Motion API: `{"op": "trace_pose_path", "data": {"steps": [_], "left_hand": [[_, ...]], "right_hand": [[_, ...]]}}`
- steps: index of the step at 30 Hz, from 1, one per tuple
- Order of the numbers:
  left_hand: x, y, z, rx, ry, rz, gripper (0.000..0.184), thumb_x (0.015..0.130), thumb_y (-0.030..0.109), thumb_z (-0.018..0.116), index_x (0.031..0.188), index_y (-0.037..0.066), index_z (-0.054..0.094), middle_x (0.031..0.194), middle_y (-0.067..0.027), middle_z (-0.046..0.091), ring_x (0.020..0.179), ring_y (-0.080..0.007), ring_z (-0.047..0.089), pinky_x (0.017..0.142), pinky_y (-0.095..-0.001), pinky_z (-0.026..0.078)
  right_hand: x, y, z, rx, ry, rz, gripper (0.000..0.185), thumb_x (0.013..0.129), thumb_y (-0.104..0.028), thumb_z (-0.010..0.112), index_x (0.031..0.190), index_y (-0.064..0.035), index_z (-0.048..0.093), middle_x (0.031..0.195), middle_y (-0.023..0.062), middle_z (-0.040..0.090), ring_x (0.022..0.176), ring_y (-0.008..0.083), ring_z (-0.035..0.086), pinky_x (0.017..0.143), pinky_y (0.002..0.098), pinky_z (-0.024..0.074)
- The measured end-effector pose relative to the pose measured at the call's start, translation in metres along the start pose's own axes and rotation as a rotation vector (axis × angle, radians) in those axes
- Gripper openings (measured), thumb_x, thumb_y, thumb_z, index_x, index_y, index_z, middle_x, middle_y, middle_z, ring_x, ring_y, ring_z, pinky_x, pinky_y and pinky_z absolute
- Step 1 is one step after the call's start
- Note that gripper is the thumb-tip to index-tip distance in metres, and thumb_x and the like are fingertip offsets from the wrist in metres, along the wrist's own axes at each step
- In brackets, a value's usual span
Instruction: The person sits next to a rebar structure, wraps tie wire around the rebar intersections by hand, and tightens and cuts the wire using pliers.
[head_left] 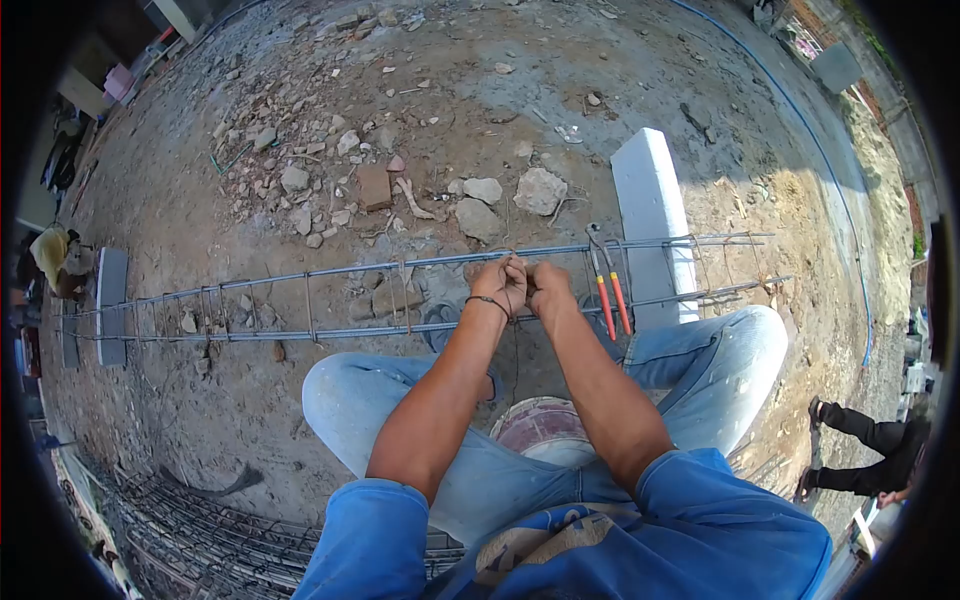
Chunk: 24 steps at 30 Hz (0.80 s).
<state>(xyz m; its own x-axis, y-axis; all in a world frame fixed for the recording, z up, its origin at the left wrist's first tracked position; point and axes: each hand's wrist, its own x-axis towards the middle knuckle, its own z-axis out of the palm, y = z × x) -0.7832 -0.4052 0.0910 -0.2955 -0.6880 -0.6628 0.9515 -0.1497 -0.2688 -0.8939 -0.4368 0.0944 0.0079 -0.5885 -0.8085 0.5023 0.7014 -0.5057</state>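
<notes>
My left hand (pixel 500 282) and my right hand (pixel 546 284) are close together at the upper bar of a long rebar cage (pixel 350 268). The fingers of both are bent inward, and what they pinch is too small to make out. A thin dark wire (pixel 515 350) hangs down below my left hand. Just right of my right hand, red-handled pincers (pixel 611 290) lean on the cage bars. The cage rests across a white block (pixel 652 225) on the right and a grey block (pixel 112 305) at the far left.
Rubble and stones (pixel 541 191) lie beyond the cage, with a brick (pixel 375 187) among them. More rebar (pixel 200 535) is stacked at the lower left. A blue hose (pixel 835 180) runs along the right. One person (pixel 885 440) is at the right edge, another (pixel 55 262) at the far left.
</notes>
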Motion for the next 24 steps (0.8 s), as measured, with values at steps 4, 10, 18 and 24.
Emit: {"op": "trace_pose_path", "data": {"steps": [4, 10, 18, 24], "left_hand": [[0.003, 0.000, 0.001, 0.018, -0.054, -0.019, 0.021, 0.103, 0.008, 0.048, 0.091, -0.007, 0.057, 0.073, -0.0062, 0.058, 0.057, -0.0122, 0.060, 0.048, -0.0196, 0.054], [0.002, -0.003, -0.001, 0.063, -0.024, 0.052, 0.013, 0.103, 0.011, 0.054, 0.097, 0.000, 0.056, 0.082, -0.0082, 0.059, 0.062, -0.0126, 0.061, 0.047, -0.0187, 0.053], [-0.003, -0.010, 0.010, 0.093, 0.044, 0.101, 0.017, 0.103, 0.010, 0.049, 0.102, -0.002, 0.061, 0.074, -0.0034, 0.061, 0.057, -0.0103, 0.061, 0.046, -0.0177, 0.052], [-0.010, -0.013, 0.009, 0.073, -0.010, 0.080, 0.026, 0.105, 0.014, 0.045, 0.118, 0.007, 0.066, 0.076, 0.0001, 0.063, 0.058, -0.0083, 0.061, 0.047, -0.0190, 0.053]], "right_hand": [[0.055, -0.002, -0.005, 0.094, -0.151, 0.348, 0.010, 0.094, 0.002, 0.056, 0.093, 0.0088, 0.062, 0.094, 0.0217, 0.069, 0.072, 0.0306, 0.072, 0.064, 0.0414, 0.0665], [0.059, 0.014, -0.014, 0.205, -0.297, 0.178, 0.009, 0.085, 0.010, 0.064, 0.094, 0.0114, 0.063, 0.089, 0.0218, 0.069, 0.071, 0.0300, 0.072, 0.063, 0.0406, 0.0664], [0.003, 0.011, 0.011, 0.055, -0.053, -0.196, 0.017, 0.081, 0.016, 0.056, 0.094, 0.0113, 0.065, 0.088, 0.0211, 0.069, 0.067, 0.0239, 0.070, 0.053, 0.0314, 0.0626], [-0.012, 0.012, 0.004, 0.251, -0.307, -0.160, 0.030, 0.086, 0.012, 0.048, 0.111, 0.0132, 0.065, 0.091, 0.0155, 0.069, 0.061, 0.0179, 0.065, 0.050, 0.0248, 0.0552]]}}
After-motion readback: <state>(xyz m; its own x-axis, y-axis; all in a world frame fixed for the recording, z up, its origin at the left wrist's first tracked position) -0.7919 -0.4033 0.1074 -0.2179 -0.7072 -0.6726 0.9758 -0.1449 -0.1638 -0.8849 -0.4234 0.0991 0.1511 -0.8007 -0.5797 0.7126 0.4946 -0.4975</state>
